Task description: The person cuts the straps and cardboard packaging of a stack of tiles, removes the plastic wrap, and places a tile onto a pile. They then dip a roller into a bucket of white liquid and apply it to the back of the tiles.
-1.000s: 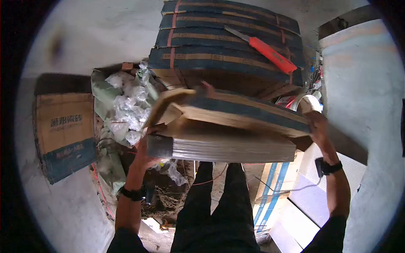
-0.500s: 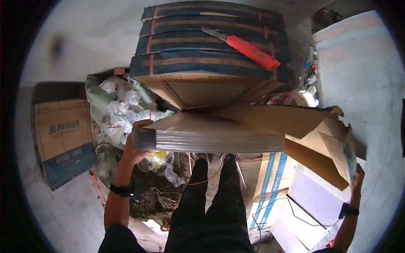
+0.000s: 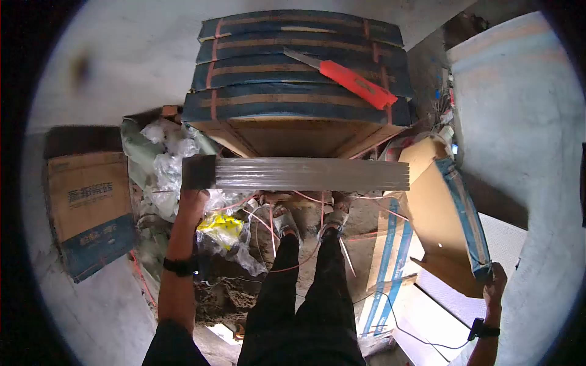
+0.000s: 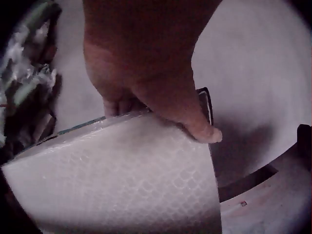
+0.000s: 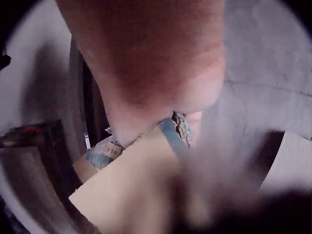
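Observation:
My left hand (image 3: 191, 198) grips the left end of a plastic-wrapped stack of tiles (image 3: 305, 174), held level in front of my legs. In the left wrist view the thumb (image 4: 192, 119) presses on the pack's white patterned wrap (image 4: 122, 180). My right hand (image 3: 494, 283) holds a corner of an opened cardboard carton (image 3: 448, 213) with blue edging, swung out low to the right. The right wrist view shows that hand (image 5: 156, 73) gripping the carton's torn edge (image 5: 131, 180). Beyond the tiles stands a pile of banded blue-and-brown boxes (image 3: 293, 91).
A red-handled utility knife (image 3: 348, 78) lies on top of the box pile. Crumpled plastic wrap and bags (image 3: 165, 165) lie heaped at left beside a flattened printed carton (image 3: 88, 201). A grey wall (image 3: 525, 122) rises at right. Loose cords (image 3: 305, 226) trail around my feet.
My right hand pulled the cardboard carton off the tile pack and swung it down to the right. The left hand kept hold of the bare wrapped tiles, now level.

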The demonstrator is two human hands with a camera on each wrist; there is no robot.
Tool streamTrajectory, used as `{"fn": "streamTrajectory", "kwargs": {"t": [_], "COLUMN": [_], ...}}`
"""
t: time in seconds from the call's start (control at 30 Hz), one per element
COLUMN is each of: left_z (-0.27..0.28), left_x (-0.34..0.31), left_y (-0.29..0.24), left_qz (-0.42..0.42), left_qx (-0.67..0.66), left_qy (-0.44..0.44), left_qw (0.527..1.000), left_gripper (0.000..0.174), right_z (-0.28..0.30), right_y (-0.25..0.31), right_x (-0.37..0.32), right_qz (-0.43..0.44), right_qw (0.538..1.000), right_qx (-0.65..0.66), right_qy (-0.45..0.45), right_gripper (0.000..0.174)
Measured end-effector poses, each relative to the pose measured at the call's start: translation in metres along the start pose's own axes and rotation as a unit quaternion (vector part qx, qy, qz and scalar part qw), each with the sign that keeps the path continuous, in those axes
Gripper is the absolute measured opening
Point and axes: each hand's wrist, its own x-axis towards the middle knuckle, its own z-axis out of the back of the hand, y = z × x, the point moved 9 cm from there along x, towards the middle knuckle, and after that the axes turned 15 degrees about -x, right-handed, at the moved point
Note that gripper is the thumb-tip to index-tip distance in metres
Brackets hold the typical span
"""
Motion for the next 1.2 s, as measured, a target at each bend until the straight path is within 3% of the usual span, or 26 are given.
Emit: {"fn": "streamTrajectory", "kwargs": {"t": [0.03,0.07,0.1,0.17,0.2,0.23,0.27,0.3,0.37,0.4,0.43,0.47,0.5,0.57,0.6,0.63,0.67,0.7,0.73,0.8,0.87,1.03,1.1,1.17,1.2], "left_z": [0.015,0.021,0.030,0.040,0.038,0.035,0.005,0.001,0.012,0.017,0.027,0.031,0.036,0.046,0.049,0.060,0.067,0.063,0.055,0.041,0.032,-0.001,-0.014,-0.026,-0.025], "left_x": [0.004,0.003,0.003,0.001,0.001,0.000,-0.016,-0.014,-0.017,-0.022,-0.037,-0.056,-0.072,-0.111,-0.123,-0.145,-0.165,-0.177,-0.184,-0.194,-0.209,-0.211,-0.212,-0.221,-0.232], "left_y": [0.018,0.020,0.022,0.025,0.023,0.022,-0.023,-0.049,-0.103,-0.113,-0.100,-0.086,-0.079,-0.042,-0.049,-0.023,0.030,0.058,0.046,0.040,0.059,0.034,0.030,0.030,0.046], "left_qz": [-0.007,-0.008,0.011,0.046,0.063,0.079,0.065,0.063,-0.113,-0.115,-0.027,0.059,0.053,0.112,0.149,0.149,0.171,0.191,0.245,0.267,0.334,0.348,0.354,0.375,0.373], "left_qx": [0.082,0.088,0.090,0.090,0.088,0.086,-0.083,-0.081,-0.219,-0.216,-0.272,-0.325,-0.325,-0.308,-0.258,-0.260,-0.307,-0.353,-0.313,-0.273,-0.181,-0.168,-0.240,-0.256,-0.279], "left_qy": [-0.030,-0.035,-0.073,-0.146,-0.180,-0.214,-0.231,-0.234,-0.263,-0.266,-0.330,-0.389,-0.392,-0.419,-0.449,-0.454,-0.382,-0.307,-0.314,-0.311,-0.269,-0.200,-0.171,-0.139,-0.140], "left_qw": [0.996,0.995,0.993,0.984,0.978,0.970,0.967,0.967,0.933,0.933,0.904,0.860,0.859,0.847,0.842,0.839,0.854,0.863,0.862,0.870,0.885,0.900,0.888,0.880,0.874], "left_gripper": [0.056,0.056,0.051,0.043,0.040,0.038,0.046,0.046,0.048,0.048,0.045,0.042,0.042,0.036,0.032,0.032,0.030,0.029,0.027,0.028,0.032,0.029,0.028,0.027,0.027], "right_z": [-0.006,-0.010,-0.014,-0.028,-0.028,-0.032,-0.037,-0.044,-0.048,-0.049,-0.049,-0.029,-0.017,0.006,0.006,0.007,0.029,0.058,0.071,0.099,0.130,0.168,0.148,0.154,0.168], "right_y": [0.005,0.005,0.004,-0.016,-0.009,-0.012,-0.023,-0.035,-0.049,-0.057,-0.059,-0.020,0.003,0.023,0.006,-0.013,0.022,0.048,0.044,0.049,0.079,0.107,0.085,0.098,0.129], "right_x": [0.003,-0.002,-0.007,-0.017,-0.020,-0.026,-0.031,-0.037,-0.048,-0.058,-0.059,-0.060,-0.051,-0.052,-0.061,-0.071,-0.069,-0.063,-0.063,-0.058,-0.054,-0.045,-0.057,-0.072,-0.072], "right_qz": [-0.037,0.027,0.033,-0.069,0.008,0.010,-0.047,-0.103,-0.088,-0.078,-0.067,0.155,0.088,0.028,0.017,0.007,0.139,0.142,0.128,0.117,0.186,0.196,0.170,0.176,0.210], "right_qw": [0.998,0.995,0.995,0.993,1.000,1.000,0.998,0.990,0.993,0.997,0.997,0.967,0.992,0.996,0.991,0.983,0.964,0.958,0.961,0.963,0.942,0.929,0.875,0.833,0.841], "right_qx": [0.038,-0.095,-0.090,0.090,-0.030,-0.027,0.031,0.088,0.064,0.011,-0.043,-0.159,-0.087,-0.078,-0.110,-0.143,-0.211,-0.209,-0.197,-0.190,-0.243,-0.267,-0.400,-0.418,-0.416], "right_qy": [0.026,-0.004,-0.007,0.021,0.002,0.000,0.011,0.023,0.033,0.025,0.017,-0.127,-0.023,0.025,0.072,0.118,0.080,0.133,0.144,0.154,0.139,0.164,0.213,0.317,0.275], "right_gripper": [0.010,0.009,0.009,0.012,0.017,0.017,0.020,0.022,0.025,0.023,0.021,0.015,0.003,0.006,0.010,0.013,0.020,0.027,0.027,0.027,0.023,0.019,0.025,0.029,0.023]}}
